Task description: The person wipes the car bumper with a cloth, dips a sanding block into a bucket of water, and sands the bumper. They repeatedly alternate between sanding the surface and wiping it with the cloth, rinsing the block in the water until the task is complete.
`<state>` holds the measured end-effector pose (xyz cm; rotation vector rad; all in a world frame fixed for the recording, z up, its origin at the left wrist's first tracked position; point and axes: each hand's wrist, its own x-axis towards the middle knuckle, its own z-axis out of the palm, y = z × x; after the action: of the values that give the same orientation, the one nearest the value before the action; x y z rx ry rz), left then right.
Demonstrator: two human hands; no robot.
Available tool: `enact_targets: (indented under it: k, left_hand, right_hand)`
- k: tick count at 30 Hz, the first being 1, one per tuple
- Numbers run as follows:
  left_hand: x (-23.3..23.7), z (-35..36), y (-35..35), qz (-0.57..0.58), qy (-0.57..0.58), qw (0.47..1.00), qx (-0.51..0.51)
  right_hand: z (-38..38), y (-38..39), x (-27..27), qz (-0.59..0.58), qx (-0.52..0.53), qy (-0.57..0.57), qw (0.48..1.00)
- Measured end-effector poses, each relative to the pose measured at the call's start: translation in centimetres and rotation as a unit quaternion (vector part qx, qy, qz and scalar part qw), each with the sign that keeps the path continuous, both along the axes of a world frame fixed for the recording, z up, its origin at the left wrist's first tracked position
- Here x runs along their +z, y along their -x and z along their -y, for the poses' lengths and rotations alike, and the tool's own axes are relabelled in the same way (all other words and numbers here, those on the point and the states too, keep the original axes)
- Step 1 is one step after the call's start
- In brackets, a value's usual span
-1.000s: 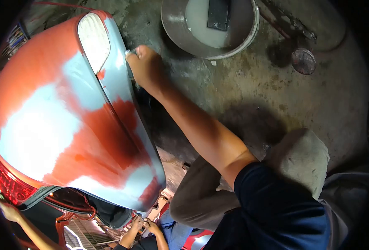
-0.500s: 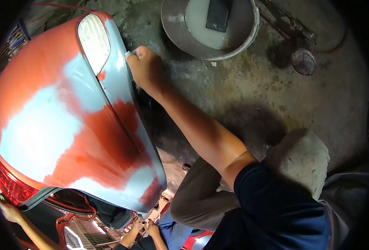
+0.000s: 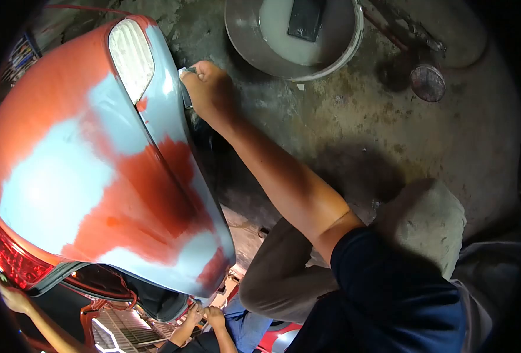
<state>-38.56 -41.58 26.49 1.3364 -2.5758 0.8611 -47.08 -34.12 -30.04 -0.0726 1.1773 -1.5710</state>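
Note:
My right hand (image 3: 210, 88) is closed around a grey, thin pad that looks like folded sandpaper (image 3: 187, 97). It is at the outer edge of a car bumper (image 3: 172, 117), beside a pale oval lamp or reflector (image 3: 132, 62). Orange paint, pale grey-blue patches and darker red areas cover the bumper. At the far left edge, my left hand (image 3: 16, 300) rests near the red tail light (image 3: 13, 253); its fingers are dark and partly cut off.
A bucket (image 3: 331, 70) of cloudy water with a dark rectangular block (image 3: 305, 20) stands on the stained floor. A round tin (image 3: 427, 83) lies right of it. My bent knee (image 3: 425, 223) is at the right. Another person's hands (image 3: 204, 317) show at the bottom.
My right hand has shifted slightly right, away from the bumper edge, and more of the grey pad shows. My left hand stays by the tail light. The view has moved slightly.

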Motion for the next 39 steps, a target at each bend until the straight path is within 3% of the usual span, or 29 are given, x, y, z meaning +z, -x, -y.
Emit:
enact_targets:
  k: [5, 8, 14, 19, 24, 32, 35, 36, 39]
  left_hand:
    - [-0.6, 0.0, 0.2, -0.021, 0.023, 0.999, 0.016]
    - [-0.8, -0.7, 1.0, 0.169, 0.074, 0.982, 0.035]
    - [-0.4, -0.4, 0.6, 0.127, 0.044, 0.991, 0.029]
    - [0.0, 0.0, 0.2, 0.011, 0.016, 0.999, 0.026]
    - [1.0, 0.7, -0.8, -0.073, -0.021, 0.997, 0.016]
    - [1.6, 0.3, -1.6, -0.044, 0.022, 0.998, 0.037]
    - [1.7, 0.6, -1.7, -0.042, 0.026, 0.998, 0.043]
    - [1.8, 0.7, -1.9, -0.038, 0.026, 0.998, 0.047]
    - [2.4, 0.6, -2.1, -0.040, 0.041, 0.997, 0.048]
  right_hand:
    - [0.7, -0.7, -0.2, 0.030, 0.014, 0.004, 0.999]
    - [1.0, -0.7, 0.2, -0.009, 0.025, -0.037, 0.999]
    - [1.3, -1.4, -0.2, -0.003, -0.016, -0.016, 1.000]
    - [1.1, -1.6, 0.0, -0.024, 0.011, -0.027, 0.999]
    - [2.1, -3.0, -0.1, -0.026, -0.042, -0.054, 0.997]
    - [1.6, -2.1, 0.9, 0.000, -0.013, -0.052, 0.999]
    - [1.7, -2.1, 0.4, -0.081, -0.022, -0.058, 0.995]
    - [2.2, -2.3, 0.2, 0.011, -0.028, -0.055, 0.998]
    - [2.1, -3.3, 0.7, -0.025, -0.087, -0.059, 0.994]
